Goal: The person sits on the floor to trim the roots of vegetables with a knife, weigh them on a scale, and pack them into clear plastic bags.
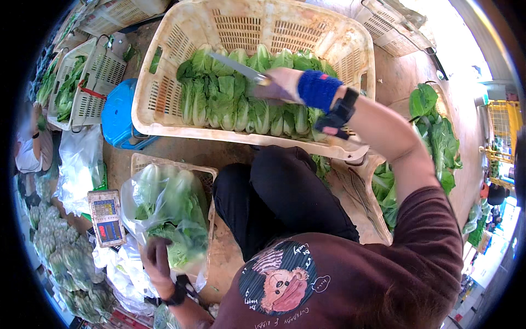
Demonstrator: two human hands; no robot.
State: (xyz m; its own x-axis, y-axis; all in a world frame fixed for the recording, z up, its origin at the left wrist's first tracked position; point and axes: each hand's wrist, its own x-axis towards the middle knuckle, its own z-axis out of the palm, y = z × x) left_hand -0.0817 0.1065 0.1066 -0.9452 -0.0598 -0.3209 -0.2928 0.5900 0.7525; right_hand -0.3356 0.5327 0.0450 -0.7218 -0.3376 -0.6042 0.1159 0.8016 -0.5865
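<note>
My right hand (276,86), in a dark glove and blurred, is closed round the handle of a knife (236,67). Its blade points left above the leafy lettuces (227,98) packed in rows in a large cream plastic crate (143,112). A blue band and a black strap circle that wrist. At the lower left, my left hand (158,257), also dark-gloved, is beside a clear plastic bag (130,205) filled with lettuces (178,194). Its fingers are smeared, and whether they touch the bag is unclear. The bag sits in a smaller crate (212,174).
A blue stool (119,112) stands left of the large crate. Beside the bag lies a scale with a display (107,218). More leafy greens (435,131) fill a crate at right. Bagged vegetables (71,263) are heaped at far left, near another person (34,148).
</note>
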